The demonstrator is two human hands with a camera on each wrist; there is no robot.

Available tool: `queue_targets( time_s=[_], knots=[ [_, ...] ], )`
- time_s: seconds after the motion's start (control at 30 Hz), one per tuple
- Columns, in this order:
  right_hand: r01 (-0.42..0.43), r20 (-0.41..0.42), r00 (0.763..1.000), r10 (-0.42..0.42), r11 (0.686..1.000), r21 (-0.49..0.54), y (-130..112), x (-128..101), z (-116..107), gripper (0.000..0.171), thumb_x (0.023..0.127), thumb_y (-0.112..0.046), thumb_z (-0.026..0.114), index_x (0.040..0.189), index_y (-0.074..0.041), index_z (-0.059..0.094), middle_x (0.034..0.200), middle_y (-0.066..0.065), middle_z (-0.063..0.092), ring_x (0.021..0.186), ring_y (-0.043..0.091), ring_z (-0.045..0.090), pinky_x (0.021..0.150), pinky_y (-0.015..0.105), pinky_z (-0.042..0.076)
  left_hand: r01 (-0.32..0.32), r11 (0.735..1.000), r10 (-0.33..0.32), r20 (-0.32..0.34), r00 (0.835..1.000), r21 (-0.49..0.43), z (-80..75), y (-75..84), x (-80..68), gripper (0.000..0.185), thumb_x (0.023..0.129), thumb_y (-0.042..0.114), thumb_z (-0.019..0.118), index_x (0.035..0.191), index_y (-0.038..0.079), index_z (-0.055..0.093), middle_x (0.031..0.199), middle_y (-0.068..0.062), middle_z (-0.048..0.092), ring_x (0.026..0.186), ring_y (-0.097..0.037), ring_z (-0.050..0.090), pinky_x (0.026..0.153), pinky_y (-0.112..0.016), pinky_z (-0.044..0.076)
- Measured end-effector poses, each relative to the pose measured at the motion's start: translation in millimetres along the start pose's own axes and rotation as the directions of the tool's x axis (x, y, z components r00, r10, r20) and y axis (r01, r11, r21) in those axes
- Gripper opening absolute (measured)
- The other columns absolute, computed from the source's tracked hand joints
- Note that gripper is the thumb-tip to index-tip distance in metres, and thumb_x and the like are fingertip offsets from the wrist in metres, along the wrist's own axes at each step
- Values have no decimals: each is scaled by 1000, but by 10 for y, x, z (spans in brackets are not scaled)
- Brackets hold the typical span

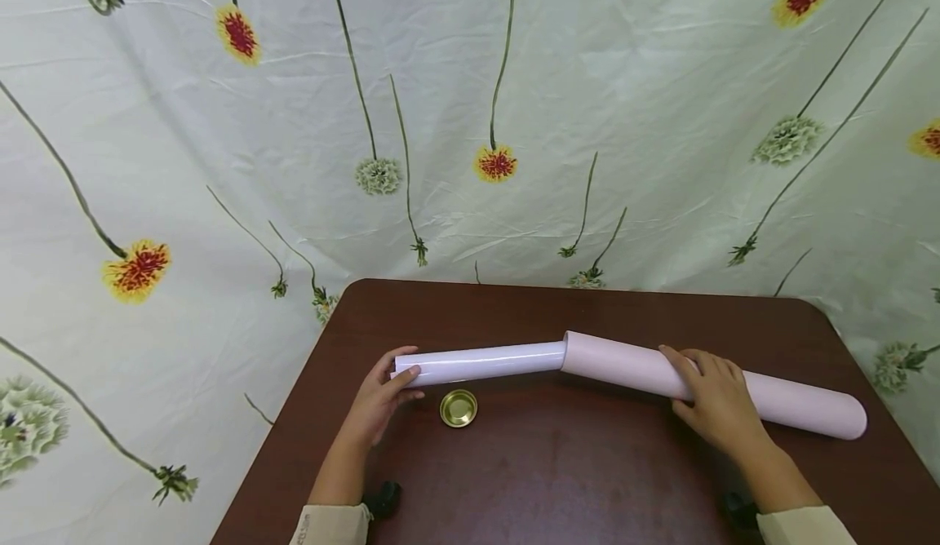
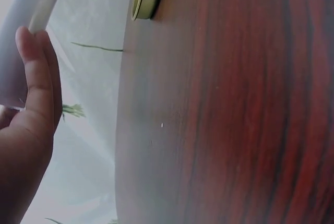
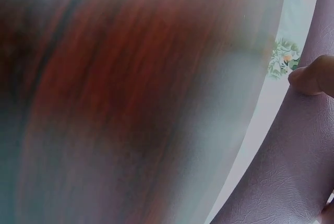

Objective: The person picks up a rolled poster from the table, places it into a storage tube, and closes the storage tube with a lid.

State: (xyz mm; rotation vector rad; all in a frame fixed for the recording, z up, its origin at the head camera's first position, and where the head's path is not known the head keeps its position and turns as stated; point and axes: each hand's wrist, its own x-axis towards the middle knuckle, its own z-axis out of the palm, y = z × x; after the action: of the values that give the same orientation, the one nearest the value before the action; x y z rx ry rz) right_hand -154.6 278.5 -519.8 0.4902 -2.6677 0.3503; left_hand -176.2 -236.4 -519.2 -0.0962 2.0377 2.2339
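Left hand (image 1: pixel 376 398): your thumb and fingers pinch the left end of the white roll (image 1: pixel 485 361), nearly closed around it
Roll: held above the table (image 1: pixel 558 480), its right end hidden in the mouth of the tube (image 1: pixel 800 402)
Dish (image 1: pixel 458 408): gold, on the table, just your side of the roll
Tube: pink, angled against the roll
Right hand (image 1: pixel 716 398): your fingers curve round the tube's middle

White roll (image 1: pixel 481 364): glossy, slimmer of two; you grip it at left end. Right end hidden inside pink tube (image 1: pixel 624 365); two meet at slight bend. Tube: finely creased surface, rounded right end, mouth facing your left; you hold it near middle, lying crosswise before you.
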Motion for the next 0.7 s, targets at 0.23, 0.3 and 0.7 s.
queue_targets(
  time_s=[0.23, 0.3, 0.7],
  knots=[
    [6, -2, 1000, -6, 1000, 6, -39, -5, 8, 95, 63, -9, 92, 146, -18, 47, 121, 18, 59, 114, 43, 54, 96, 64, 36, -35, 999, 34, -149, 988, -6, 57, 12, -6, 59, 95, 5, 68, 144, 2, 36, 112, -1, 56, 89, -11, 64, 73, -29, 60],
    [7, -1, 1000, -7, 1000, 7, -52, -4, 10, 95, 63, -9, 92, 146, -18, 48, 121, 18, 59, 114, 43, 54, 96, 64, 36, -46, 999, 45, -190, 981, -2, 77, 22, -8, 58, 94, 5, 69, 141, 2, 35, 109, 2, 58, 86, -9, 64, 71, -28, 59],
    [-2, 18, 1000, 2, 1000, 27, -104, -29, 27, 95, 64, -9, 92, 147, -20, 47, 122, 17, 58, 116, 43, 53, 98, 63, 34, -50, 991, 84, -276, 957, 127, 151, 85, -50, 54, 91, 10, 75, 137, 6, 46, 112, 5, 60, 90, -4, 59, 78, -26, 54]
  ],
)
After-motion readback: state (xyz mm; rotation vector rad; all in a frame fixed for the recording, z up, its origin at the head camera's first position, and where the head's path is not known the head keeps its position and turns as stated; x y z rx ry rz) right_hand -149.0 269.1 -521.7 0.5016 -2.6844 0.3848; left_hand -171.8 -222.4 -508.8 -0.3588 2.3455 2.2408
